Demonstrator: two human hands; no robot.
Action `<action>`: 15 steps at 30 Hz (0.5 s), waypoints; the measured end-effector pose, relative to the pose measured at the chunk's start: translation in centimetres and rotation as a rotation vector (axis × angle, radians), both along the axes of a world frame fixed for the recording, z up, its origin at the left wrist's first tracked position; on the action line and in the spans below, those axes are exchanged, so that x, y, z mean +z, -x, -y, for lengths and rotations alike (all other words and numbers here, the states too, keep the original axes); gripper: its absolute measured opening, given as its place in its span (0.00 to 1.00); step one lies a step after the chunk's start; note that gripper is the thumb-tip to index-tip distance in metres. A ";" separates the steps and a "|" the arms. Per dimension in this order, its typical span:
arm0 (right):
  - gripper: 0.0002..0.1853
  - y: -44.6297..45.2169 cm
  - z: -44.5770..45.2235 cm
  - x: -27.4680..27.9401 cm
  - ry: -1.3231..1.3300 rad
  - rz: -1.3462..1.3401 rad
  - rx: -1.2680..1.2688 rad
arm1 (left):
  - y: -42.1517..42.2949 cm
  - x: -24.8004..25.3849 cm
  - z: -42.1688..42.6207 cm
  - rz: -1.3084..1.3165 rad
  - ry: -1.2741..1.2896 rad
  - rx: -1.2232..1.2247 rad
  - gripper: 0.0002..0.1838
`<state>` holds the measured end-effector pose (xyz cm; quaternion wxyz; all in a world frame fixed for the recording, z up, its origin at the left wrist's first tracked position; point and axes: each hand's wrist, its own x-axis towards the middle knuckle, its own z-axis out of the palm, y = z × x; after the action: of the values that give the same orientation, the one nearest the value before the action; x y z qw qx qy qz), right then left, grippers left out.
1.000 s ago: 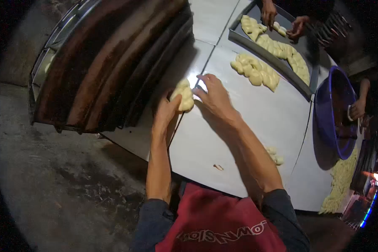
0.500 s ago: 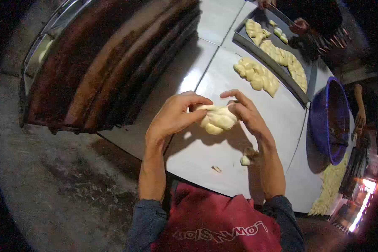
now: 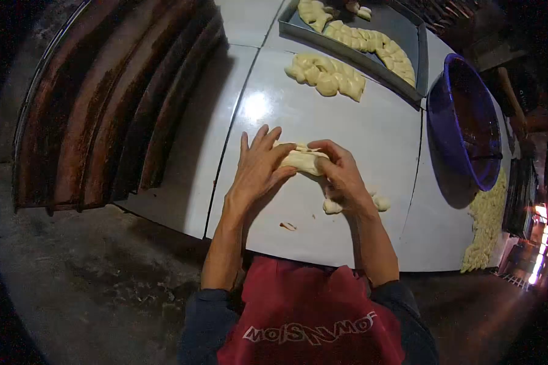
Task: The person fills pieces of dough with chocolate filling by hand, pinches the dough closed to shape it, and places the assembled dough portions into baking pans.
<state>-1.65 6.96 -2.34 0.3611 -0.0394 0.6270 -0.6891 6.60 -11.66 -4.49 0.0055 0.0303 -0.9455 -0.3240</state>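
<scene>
A pale dough piece [image 3: 305,162] lies on the white tiled table between my hands. My left hand [image 3: 260,167] touches its left end, thumb and a finger on the dough, the other fingers spread. My right hand [image 3: 342,176] pinches the right end between thumb and fingers. Small dough lumps [image 3: 381,202] rest beside and partly behind my right wrist. Farther up the table lies a knotted dough strip [image 3: 327,75].
A grey tray [image 3: 419,58] with braided dough stands at the top right, a co-worker's fingertips at its top edge. Right of it is a purple basin [image 3: 454,125], with small dough bits [image 3: 486,225] below. Stacked dark trays [image 3: 112,91] stand left on the white table [image 3: 383,140].
The dough has gone from my left hand to between both hands and now lies lower, stretched sideways. The view has shifted, so the tray, basin and stacked trays appear farther left.
</scene>
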 end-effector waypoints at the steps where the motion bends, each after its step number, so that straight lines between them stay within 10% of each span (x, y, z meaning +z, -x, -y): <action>1: 0.17 0.3 -1.0 0.1 -0.094 0.027 0.028 | -0.2 0.2 -0.1 0.011 0.002 0.009 0.30; 13: 0.10 0.9 -2.8 0.6 -0.290 -0.192 0.222 | 0.0 1.1 -2.0 -0.034 0.106 0.007 0.46; 15: 0.10 1.0 -3.3 1.0 -0.301 -0.133 0.277 | 0.2 1.1 -2.8 -0.062 0.195 -0.011 0.36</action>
<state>-2.64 10.31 -1.30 0.4121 -0.1161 0.7339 -0.5273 6.42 -8.82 -3.42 0.0358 0.0142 -0.9721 -0.2314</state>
